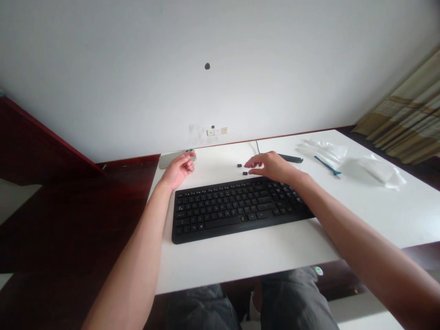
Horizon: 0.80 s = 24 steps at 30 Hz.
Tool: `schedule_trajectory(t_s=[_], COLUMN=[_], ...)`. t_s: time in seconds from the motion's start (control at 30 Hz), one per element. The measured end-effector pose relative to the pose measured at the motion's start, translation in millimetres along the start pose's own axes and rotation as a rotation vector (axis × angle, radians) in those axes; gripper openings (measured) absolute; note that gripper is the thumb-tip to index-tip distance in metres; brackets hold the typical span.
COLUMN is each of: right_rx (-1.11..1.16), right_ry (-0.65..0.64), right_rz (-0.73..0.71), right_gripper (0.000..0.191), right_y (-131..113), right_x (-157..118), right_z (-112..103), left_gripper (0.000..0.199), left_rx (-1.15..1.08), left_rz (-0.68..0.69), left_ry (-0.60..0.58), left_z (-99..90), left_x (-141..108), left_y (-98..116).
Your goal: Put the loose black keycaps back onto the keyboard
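Observation:
A black keyboard point(220, 208) lies on the white table, with one gap among its lower keys that shows a lighter spot. Above its top edge lie small black keycaps, one keycap point(239, 165) farther back and another keycap point(245, 173) nearer. My right hand point(270, 166) reaches over the keyboard's back edge, thumb and fingers apart beside these keycaps; another dark piece shows partly between the fingers. My left hand point(179, 171) rests at the keyboard's back left corner, its fingers curled in with nothing visible in them. Just behind it lies a pale phone point(168, 160), partly covered.
Crumpled clear plastic bags point(374, 170) lie on the table's right side, with a teal pry tool point(327, 166) beside them. A dark slim object point(290, 158) sits behind my right wrist. A cable point(257, 146) runs to the back edge by the wall with sockets point(217, 131).

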State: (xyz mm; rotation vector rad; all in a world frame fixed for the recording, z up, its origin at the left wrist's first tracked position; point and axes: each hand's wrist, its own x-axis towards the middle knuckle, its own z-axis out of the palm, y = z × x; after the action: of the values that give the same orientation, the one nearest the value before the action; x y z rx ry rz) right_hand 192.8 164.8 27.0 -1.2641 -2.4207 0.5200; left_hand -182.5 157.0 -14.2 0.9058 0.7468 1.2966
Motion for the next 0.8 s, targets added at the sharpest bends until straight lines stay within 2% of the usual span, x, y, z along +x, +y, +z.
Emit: schedule_trajectory(t_s=[0.23,0.53,0.8], right_rx=[0.013,-0.037,-0.032], right_ry=[-0.024,0.160,0.148], right_rz=[-0.003,0.060,0.066], right_gripper=[0.021,0.019,0.022], right_y=[-1.2,31.8,41.8], right_x=[0.0,-0.2,3.9], right_z=[0.6,-18.8,-10.3], left_gripper=[0.028,0.027,0.024], left_rx=[0.001,0.013,-0.039], left_rz=[0.005,0.022,0.036], left_ry=[0.012,0.030,0.077], left_z=[3.8,4.3,9.0], left_x=[-1.5,-2.4,-4.9], left_y=[1.2,0.7,2.1])
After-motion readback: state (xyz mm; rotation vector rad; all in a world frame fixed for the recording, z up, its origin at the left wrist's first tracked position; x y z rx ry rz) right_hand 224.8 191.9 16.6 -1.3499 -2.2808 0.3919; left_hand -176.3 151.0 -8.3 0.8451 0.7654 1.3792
